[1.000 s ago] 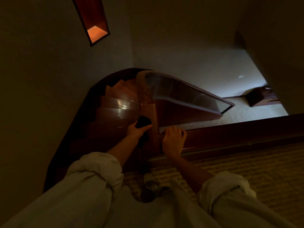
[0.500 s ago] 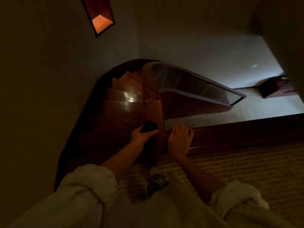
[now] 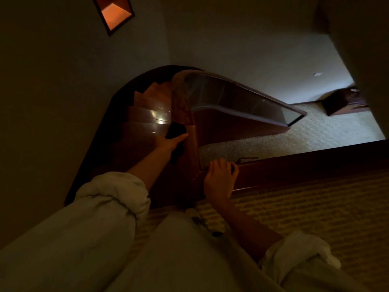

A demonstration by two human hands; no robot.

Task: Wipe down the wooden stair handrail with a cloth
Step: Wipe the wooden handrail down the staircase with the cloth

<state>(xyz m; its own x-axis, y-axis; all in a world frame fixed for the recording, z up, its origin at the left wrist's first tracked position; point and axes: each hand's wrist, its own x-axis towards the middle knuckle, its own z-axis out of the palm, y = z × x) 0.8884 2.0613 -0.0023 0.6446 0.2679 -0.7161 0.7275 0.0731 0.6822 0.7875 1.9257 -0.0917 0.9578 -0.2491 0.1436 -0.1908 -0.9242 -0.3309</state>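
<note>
— At the head of the stairs, near the centre of view, what is the left hand doing?

— It grips a dark, crumpled cloth, thumb laid along its lower edge. It holds the cloth against the left flank of the reddish-brown, curved wooden handrail. A tail of the cloth hangs below the palm.

— Where does that handrail run?

— From the hands up toward 12 o'clock, then it bends round toward 3 o'clock above a clear glass panel.

— And the right hand?

— At 5 o'clock from the centre, just beside the foot of the handrail. Its fingers are curled over the top edge of a dark wooden ledge that runs off toward 3 o'clock.

— What else is around?

— Glossy brown wooden steps fan down at 10 o'clock, left of the handrail. Both forearms are bare below rolled white sleeves. Patterned beige carpet lies at 4 o'clock, and an orange-lit wall niche sits at 11 o'clock.
</note>
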